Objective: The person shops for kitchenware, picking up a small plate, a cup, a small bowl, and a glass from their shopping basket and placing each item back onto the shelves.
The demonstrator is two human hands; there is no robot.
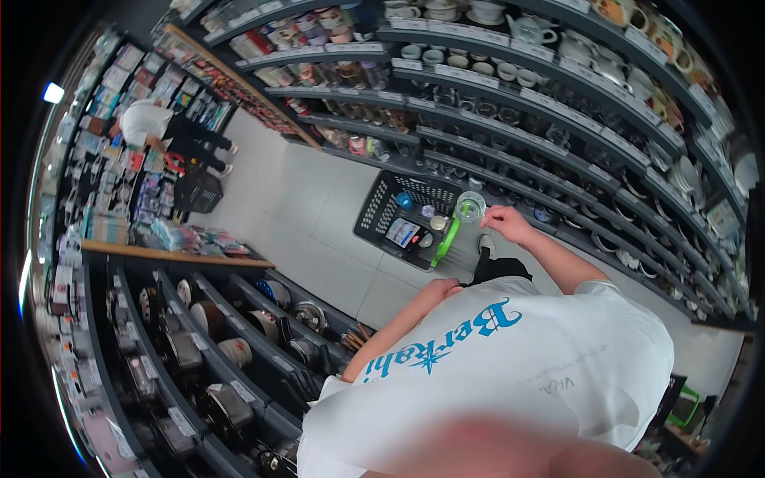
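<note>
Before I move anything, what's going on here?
In a shop aisle, the right hand holds a clear glass dish over the edge of a dark basket with a green handle. The left hand is close to the body; whether it grips anything is unclear. Several small items, including a blue one, lie in the basket. Farther off, another person leans toward stocked shelves, beside a second basket.

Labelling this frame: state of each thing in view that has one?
Right hand: fingers on the clear glass.
Clear glass: held, contents unclear.
Left hand: holding unclear.
Black basket: on floor, partly filled.
Green handle: beside basket's opening.
Shelves: stocked.
</note>
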